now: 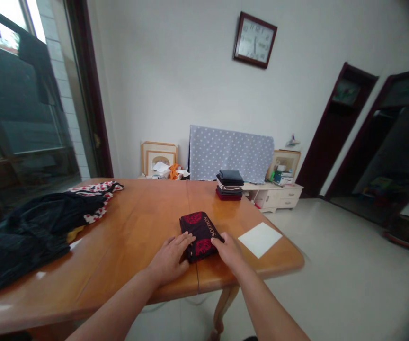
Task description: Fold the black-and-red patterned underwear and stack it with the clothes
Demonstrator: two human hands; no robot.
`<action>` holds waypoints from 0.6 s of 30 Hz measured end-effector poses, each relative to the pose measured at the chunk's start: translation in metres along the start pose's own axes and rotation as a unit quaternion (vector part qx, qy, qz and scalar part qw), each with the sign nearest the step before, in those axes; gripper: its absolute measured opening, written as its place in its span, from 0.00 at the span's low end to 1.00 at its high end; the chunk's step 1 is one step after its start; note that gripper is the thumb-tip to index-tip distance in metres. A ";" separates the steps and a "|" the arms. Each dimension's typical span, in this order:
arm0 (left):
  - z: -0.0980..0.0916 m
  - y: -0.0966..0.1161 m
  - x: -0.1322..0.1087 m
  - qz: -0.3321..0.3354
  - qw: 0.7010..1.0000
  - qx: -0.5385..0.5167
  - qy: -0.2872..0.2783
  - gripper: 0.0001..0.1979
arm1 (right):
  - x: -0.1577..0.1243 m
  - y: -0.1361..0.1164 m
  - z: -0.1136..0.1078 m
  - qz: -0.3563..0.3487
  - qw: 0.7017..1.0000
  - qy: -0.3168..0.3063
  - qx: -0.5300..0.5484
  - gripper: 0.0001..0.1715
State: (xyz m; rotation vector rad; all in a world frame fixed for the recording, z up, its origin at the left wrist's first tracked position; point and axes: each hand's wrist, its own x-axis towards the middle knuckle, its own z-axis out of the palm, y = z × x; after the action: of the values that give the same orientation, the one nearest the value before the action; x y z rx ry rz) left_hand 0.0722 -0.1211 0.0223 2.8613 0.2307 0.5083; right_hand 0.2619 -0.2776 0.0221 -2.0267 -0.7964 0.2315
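A folded black garment (201, 229) with red patterned patches and gold lettering lies near the table's front edge. Flat against its left side rests my left hand (171, 258), fingers stretched out over the cloth. My right hand (228, 251) grips the right edge, thumb on top and the other fingers mostly hidden. To the right of that hand is a white sheet (260, 239). Farther back stands a neat stack of folded clothes (229, 185), grey-blue on top and dark red at the bottom.
Loose dark clothes (30, 232) and a red-and-white floral garment (100, 199) are heaped on the left of the wooden table (137, 213). Behind the table are a polka-dot cloth (229, 151), framed pictures (159, 156) and a white cabinet (282, 198).
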 end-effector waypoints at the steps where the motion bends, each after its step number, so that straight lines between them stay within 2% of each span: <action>1: 0.001 -0.001 0.000 -0.001 1.000 0.001 0.004 0.40 | 0.000 -0.002 0.002 0.010 1.000 0.012 0.013 0.14; 5: 0.002 -0.003 -0.001 -0.006 1.000 0.002 0.009 0.41 | -0.003 -0.012 0.013 0.062 0.988 0.043 0.134 0.13; 9: 0.003 -0.002 -0.003 -0.011 1.000 -0.001 0.012 0.42 | -0.008 -0.023 0.017 0.143 0.950 0.030 0.275 0.16; 15: -0.002 0.006 -0.006 0.012 0.998 -0.013 0.060 0.42 | -0.016 -0.036 0.016 0.175 0.917 0.016 0.359 0.22; 18: -0.015 0.013 -0.004 0.012 0.995 -0.045 0.090 0.34 | -0.020 -0.044 0.011 0.174 0.899 0.000 0.402 0.21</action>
State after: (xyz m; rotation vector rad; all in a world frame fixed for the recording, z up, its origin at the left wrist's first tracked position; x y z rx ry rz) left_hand 0.0648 -0.1314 0.0379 2.7344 0.1978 0.7630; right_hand 0.2216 -0.2661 0.0493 -1.3489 -0.2408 0.6490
